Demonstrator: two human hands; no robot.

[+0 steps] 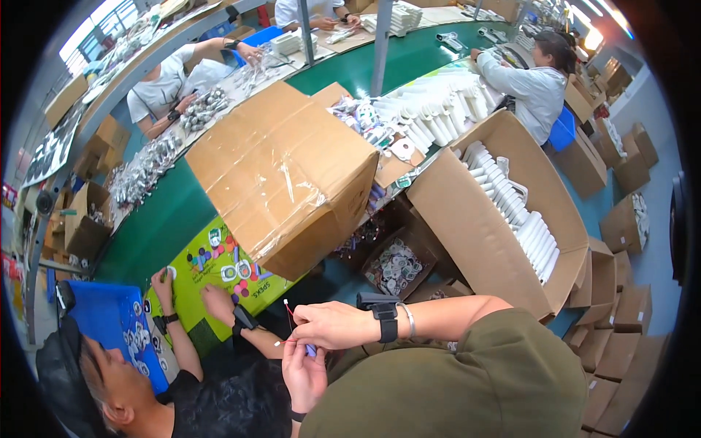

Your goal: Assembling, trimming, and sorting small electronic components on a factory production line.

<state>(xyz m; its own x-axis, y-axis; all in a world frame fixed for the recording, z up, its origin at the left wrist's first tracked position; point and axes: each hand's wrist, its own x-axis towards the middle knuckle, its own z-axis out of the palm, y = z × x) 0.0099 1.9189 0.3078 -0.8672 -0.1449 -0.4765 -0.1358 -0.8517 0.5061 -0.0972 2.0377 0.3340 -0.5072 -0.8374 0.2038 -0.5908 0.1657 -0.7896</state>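
Note:
My left hand point(303, 376) is closed around a small purple cylinder point(311, 350), which looks like a battery cell; only part of it shows between the fingers. Coming across from the right, my right hand point(332, 326) pinches thin red wires point(290, 312) just above it. One small white plug point(285, 301) sticks up beyond my right fingers, and another white plug point(277, 344) points to the left. Both hands meet in front of my body, fingertips nearly touching. Where the wires join the cylinder is hidden by the fingers.
A large taped carton point(277, 168) stands on the green bench ahead. An open carton of white plastic parts point(511, 212) is at right. A co-worker point(212, 387) sits close at left, hands over a lime mat point(197, 281), beside a blue bin point(109, 306). Others work farther off.

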